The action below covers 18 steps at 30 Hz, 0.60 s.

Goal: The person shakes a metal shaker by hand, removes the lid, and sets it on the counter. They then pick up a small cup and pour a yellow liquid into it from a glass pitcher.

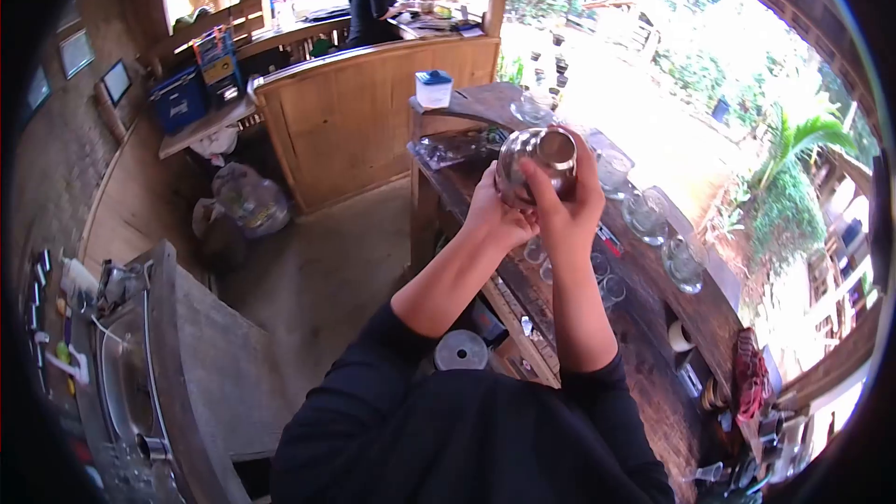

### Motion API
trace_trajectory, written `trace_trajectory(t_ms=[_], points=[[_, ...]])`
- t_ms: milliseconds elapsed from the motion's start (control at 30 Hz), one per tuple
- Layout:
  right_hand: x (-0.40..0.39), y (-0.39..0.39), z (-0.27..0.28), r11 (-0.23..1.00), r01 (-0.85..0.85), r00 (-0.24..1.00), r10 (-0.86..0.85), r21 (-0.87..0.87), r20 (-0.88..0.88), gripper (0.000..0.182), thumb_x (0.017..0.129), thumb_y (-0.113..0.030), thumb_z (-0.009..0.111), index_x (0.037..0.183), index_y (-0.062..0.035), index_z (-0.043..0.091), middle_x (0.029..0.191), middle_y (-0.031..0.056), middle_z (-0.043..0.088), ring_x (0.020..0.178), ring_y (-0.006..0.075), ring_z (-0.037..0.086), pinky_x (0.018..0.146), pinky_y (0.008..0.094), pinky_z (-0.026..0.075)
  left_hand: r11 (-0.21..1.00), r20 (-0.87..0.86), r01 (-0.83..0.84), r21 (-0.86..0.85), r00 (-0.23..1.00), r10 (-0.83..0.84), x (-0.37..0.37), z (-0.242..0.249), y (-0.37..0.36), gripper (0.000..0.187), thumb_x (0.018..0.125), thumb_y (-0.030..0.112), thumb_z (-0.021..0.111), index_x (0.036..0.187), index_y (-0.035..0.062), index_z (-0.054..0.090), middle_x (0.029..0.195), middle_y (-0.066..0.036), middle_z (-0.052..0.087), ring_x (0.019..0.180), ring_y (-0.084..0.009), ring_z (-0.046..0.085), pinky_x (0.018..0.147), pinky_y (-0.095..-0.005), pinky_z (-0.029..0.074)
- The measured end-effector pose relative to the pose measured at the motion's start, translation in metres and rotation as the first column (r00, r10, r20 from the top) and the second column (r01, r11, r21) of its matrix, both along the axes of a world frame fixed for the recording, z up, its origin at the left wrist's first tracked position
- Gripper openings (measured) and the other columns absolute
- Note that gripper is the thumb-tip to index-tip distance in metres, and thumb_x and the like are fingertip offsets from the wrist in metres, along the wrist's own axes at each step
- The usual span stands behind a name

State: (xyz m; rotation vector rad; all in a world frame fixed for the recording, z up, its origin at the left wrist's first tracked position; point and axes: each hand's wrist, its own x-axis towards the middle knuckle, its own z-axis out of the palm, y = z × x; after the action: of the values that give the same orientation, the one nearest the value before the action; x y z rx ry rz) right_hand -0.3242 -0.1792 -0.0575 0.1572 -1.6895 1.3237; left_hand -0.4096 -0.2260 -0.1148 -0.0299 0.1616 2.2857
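A shiny metal shaker (pixel 525 151) is held up in front of me, tilted, with its round capped end facing up and right. My left hand (pixel 497 210) supports it from below and on the left, fingers round its lower side. My right hand (pixel 571 196) grips it from the right, the thumb lying across its front. Both hands are over the dark wooden counter (pixel 644 336). Beyond them stands a glass jar (pixel 532 109), and on the right side are more glass jars (pixel 644 215). Small glasses (pixel 609 287) stand below my right hand.
A white tub with a blue lid (pixel 433 91) stands at the counter's far end. Behind a wooden partition (pixel 373 117) a person in black (pixel 371 2) works at a table. A sink (pixel 126 383) is at left, a metal stool (pixel 461 351) below. Red cloth (pixel 749 373) lies at right.
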Motion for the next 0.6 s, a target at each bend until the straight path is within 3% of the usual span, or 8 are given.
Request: trace_trajectory(t_ms=[67, 133, 267, 367, 400, 467, 500, 600], points=[[0.018, -0.012, 0.009, 0.884, 0.14, 0.944, 0.016, 0.447, -0.328, 0.043, 0.077, -0.012, 0.072, 0.115, 0.0009, 0.057, 0.117, 0.0148, 0.057, 0.117, 0.0254, 0.05, 0.099, 0.0385, 0.038, 0.908, -0.655, -0.414, 0.07, 0.667, 0.354, 0.023, 0.012, -0.017, 0.043, 0.095, 0.04, 0.038, 0.116, 0.0065, 0.056, 0.113, -0.012, 0.061, 0.1, -0.0248, 0.06, 0.088, -0.0414, 0.05], [0.072, -0.048, 0.037, 0.561, 0.464, 0.867, -0.131, 0.686, -0.481, 0.038, 0.065, -0.005, 0.071, 0.1, -0.0173, 0.063, 0.108, -0.0016, 0.062, 0.1, 0.0165, 0.06, 0.085, 0.0462, 0.046, 0.928, -0.37, 0.145, 0.343, 0.929, -0.008, 0.03, 0.033, -0.061, 0.049, 0.094, 0.045, 0.041, 0.116, 0.0047, 0.057, 0.11, -0.013, 0.062, 0.101, -0.0243, 0.06, 0.089, -0.0397, 0.05], [0.016, -0.086, 0.007, 0.88, 0.349, 0.239, 0.248, 0.322, -0.939, 0.034, 0.065, -0.006, 0.071, 0.088, -0.0278, 0.06, 0.1, -0.0131, 0.059, 0.094, 0.0092, 0.06, 0.08, 0.047, 0.047, 0.753, -0.794, 0.382, 0.536, 0.532, 0.295, 0.055, 0.048, -0.082, 0.096, 0.078, 0.063, 0.059, 0.144, 0.0079, 0.017, 0.142, -0.02, 0.03, 0.114, -0.0405, 0.05, 0.088, -0.0518, 0.049], [0.003, -0.028, -0.009, 0.722, 0.406, 0.433, 0.389, 0.561, -0.813, 0.03, 0.063, -0.009, 0.072, 0.088, -0.0226, 0.061, 0.1, -0.0058, 0.06, 0.098, 0.0167, 0.058, 0.082, 0.0496, 0.046, 0.83, -0.615, 0.284, 0.48, 0.783, 0.088, 0.022, 0.004, -0.073, 0.074, 0.087, 0.055, 0.049, 0.138, 0.0046, 0.031, 0.133, -0.02, 0.043, 0.114, -0.0341, 0.052, 0.092, -0.0471, 0.048], [0.004, -0.008, -0.009, 0.382, 0.359, 0.831, 0.284, 0.852, -0.478, 0.031, 0.062, -0.013, 0.074, 0.091, -0.0139, 0.063, 0.103, 0.0052, 0.061, 0.104, 0.0267, 0.057, 0.085, 0.0519, 0.044, 0.912, -0.524, 0.152, 0.381, 0.848, 0.078, 0.002, -0.019, -0.069, 0.065, 0.092, 0.052, 0.043, 0.135, 0.0036, 0.036, 0.129, -0.019, 0.048, 0.113, -0.032, 0.053, 0.094, -0.0453, 0.047], [-0.005, -0.031, -0.013, 0.939, -0.185, 0.966, 0.228, 0.291, -0.122, 0.049, 0.064, -0.017, 0.076, 0.108, -0.002, 0.059, 0.111, 0.0154, 0.059, 0.105, 0.0351, 0.056, 0.091, 0.0462, 0.043, 0.857, -0.239, -0.069, 0.51, 0.946, 0.218, 0.02, -0.018, -0.059, 0.054, 0.088, 0.031, 0.06, 0.129, 0.0017, 0.04, 0.124, -0.018, 0.049, 0.108, -0.0294, 0.054, 0.095, -0.0453, 0.045], [0.001, -0.03, -0.011, 0.947, -0.184, 0.969, 0.22, 0.262, -0.115, 0.047, 0.065, -0.013, 0.075, 0.107, -0.0016, 0.059, 0.111, 0.0159, 0.059, 0.105, 0.0336, 0.056, 0.092, 0.0474, 0.043, 0.956, -0.009, -0.241, 0.167, 0.969, 0.246, 0.024, -0.013, -0.059, 0.051, 0.096, 0.039, 0.031, 0.129, 0.0026, 0.046, 0.124, -0.016, 0.054, 0.111, -0.0306, 0.055, 0.095, -0.0459, 0.046], [0.041, -0.035, 0.019, 0.842, -0.081, 0.886, 0.306, 0.534, -0.349, 0.04, 0.068, -0.003, 0.071, 0.106, -0.0087, 0.061, 0.113, 0.008, 0.06, 0.106, 0.0248, 0.057, 0.094, 0.0487, 0.042, 0.868, -0.421, 0.011, 0.496, 0.878, 0.23, 0.036, -0.021, -0.069, 0.055, 0.096, 0.044, 0.034, 0.13, 0.002, 0.044, 0.124, -0.017, 0.054, 0.113, -0.0315, 0.054, 0.094, -0.0469, 0.046]])
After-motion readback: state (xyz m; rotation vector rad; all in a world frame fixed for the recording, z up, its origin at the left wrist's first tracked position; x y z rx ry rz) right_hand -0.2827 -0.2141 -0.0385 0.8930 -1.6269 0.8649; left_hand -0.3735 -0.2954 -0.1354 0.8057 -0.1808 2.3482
